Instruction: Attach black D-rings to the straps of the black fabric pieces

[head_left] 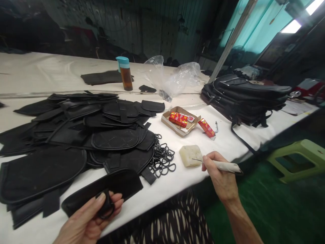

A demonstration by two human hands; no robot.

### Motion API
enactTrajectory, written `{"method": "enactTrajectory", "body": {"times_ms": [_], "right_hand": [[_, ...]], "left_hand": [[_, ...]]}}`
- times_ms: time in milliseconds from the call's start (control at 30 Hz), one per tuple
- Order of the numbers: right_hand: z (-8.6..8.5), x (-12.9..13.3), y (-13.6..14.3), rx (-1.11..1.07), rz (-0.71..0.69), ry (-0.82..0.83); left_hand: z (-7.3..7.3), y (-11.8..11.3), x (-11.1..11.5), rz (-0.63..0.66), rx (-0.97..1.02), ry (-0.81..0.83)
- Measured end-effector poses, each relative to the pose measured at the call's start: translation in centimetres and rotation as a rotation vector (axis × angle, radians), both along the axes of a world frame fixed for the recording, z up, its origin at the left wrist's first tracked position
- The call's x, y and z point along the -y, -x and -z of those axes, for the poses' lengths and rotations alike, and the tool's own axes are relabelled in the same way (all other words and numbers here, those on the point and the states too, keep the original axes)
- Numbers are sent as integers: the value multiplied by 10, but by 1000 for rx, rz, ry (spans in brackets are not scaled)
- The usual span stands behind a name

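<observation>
- Flap [106,186]: at the table's [162,198] near edge, in the left hand [87,218], whose thumb and fingers clamp its tab and a ring [108,215].
- Awl [225,166]: gripped in the right hand [220,176], fingers closed round the handle; its thin tip is at the block [190,155], contact unclear.
- Rings [162,157]: heaped between block and flap pile [115,138].
- Box [175,128]: beyond the block, holding red packets [177,119].
- Bottle [126,78]: upright, farther back.
- Bag [243,96]: right of the box.
</observation>
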State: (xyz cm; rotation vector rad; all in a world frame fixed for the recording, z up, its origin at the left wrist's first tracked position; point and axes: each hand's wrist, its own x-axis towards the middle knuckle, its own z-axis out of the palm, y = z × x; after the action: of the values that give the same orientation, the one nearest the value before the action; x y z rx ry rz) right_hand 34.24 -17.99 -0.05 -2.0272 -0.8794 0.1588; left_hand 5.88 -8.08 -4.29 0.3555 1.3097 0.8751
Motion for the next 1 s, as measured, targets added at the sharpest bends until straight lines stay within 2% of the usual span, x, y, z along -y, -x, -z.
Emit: {"method": "enactTrajectory", "body": {"times_ms": [100, 300, 433, 767, 900, 1000], "right_hand": [[2, -4, 0, 25, -15, 20], [10, -12, -4, 38, -41, 69], [13, -17, -4, 55, -21, 97], [1, -14, -6, 7, -19, 66], [2, -5, -2, -201, -6, -73], [3, -2, 16, -474, -90, -209]], "left_hand": [[1, 1, 0, 76, 11, -32], [-5, -2, -5, 20, 26, 92], [-10, -6, -6, 15, 28, 87], [-17, -5, -2, 41, 43, 60], [-18, -4, 0, 63, 67, -4], [-18, -1, 4, 77, 124, -44]]}}
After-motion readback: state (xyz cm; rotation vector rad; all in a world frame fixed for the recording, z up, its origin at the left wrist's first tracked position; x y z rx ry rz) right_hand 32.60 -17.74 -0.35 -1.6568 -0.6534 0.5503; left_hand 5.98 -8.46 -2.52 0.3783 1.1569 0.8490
